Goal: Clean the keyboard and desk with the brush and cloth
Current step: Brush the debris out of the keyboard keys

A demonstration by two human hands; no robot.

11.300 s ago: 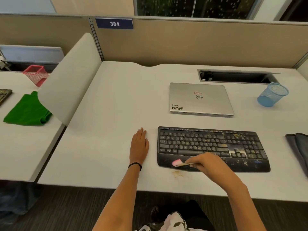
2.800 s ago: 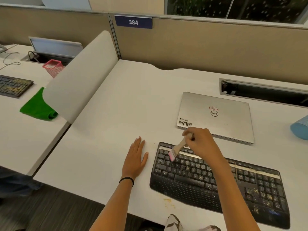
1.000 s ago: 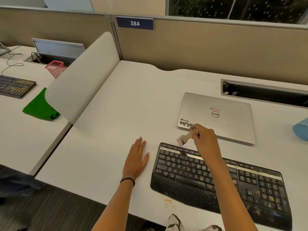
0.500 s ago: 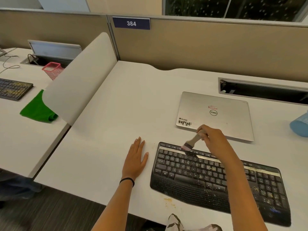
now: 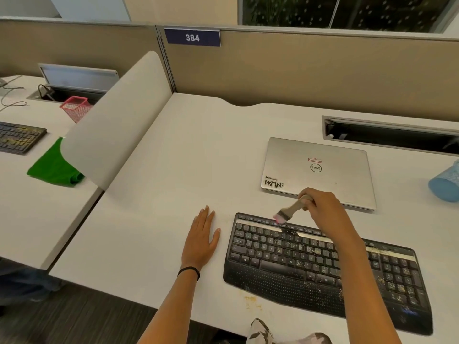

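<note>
Right hand [image 5: 323, 209] with brush [image 5: 289, 210] at keyboard [image 5: 310, 264] top row.

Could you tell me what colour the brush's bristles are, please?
Pink; the brush bristles show best in the head view.

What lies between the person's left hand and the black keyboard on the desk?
Only a narrow strip of bare desk; the left hand rests flat beside the keyboard, not touching it, as the head view shows.

We see a black keyboard [image 5: 273, 249] lying flat at the near edge of the pale desk [image 5: 198, 150], speckled with yellowish crumbs [image 5: 387, 250]. A small wooden-handled brush [image 5: 289, 210] tilts, its pink bristles touching the keyboard's top row.
</note>
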